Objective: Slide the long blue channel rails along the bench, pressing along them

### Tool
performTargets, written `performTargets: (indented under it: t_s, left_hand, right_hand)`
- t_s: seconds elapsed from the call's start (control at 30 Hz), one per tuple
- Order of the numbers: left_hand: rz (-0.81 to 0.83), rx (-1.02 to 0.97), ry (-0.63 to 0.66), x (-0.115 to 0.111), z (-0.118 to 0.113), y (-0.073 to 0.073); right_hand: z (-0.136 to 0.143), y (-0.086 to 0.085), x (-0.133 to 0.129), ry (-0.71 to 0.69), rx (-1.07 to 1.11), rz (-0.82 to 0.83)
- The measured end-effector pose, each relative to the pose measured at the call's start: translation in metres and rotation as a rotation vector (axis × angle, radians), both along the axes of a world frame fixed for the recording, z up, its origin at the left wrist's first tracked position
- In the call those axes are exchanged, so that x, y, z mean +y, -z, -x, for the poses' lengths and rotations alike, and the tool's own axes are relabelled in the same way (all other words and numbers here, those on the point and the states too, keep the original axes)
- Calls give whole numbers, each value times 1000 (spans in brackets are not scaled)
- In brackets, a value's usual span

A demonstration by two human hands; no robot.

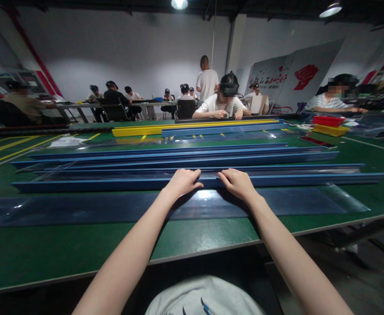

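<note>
A long blue channel strip with raised edges lies across the green table in front of me. Near its middle, my left hand is closed over it, the fingers reaching past the near edge and the thumb pointing inward. A short gap away, my right hand grips the same strip in a mirrored pose. The fingertips of both hands are partly hidden inside the channel. Between my forearms and the strip, a long sheet of clear film lies flat, reflecting the lamp light. More blue channel strips lie just beyond.
Farther back are a yellow channel strip and a lighter blue one. To the right sit a red bin, a yellow bin and a phone-like slab. A person works across the table; several others sit behind.
</note>
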State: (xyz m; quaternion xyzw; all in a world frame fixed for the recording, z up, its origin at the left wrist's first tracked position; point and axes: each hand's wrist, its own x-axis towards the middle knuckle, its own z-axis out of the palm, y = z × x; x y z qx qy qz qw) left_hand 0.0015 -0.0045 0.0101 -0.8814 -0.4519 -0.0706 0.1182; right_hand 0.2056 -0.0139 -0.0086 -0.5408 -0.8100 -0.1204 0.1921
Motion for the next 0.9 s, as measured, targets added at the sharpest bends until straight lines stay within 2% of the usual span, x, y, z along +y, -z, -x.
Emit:
performTargets:
  t_s: [0.63,0.9]
  left_hand:
    - [-16,-4,13,1,1,2]
    - [22,-14,8,-1,1,0]
  right_hand:
    - [2,1,-1,-5,-9,-12]
    - [0,1,-2,-85,36,31]
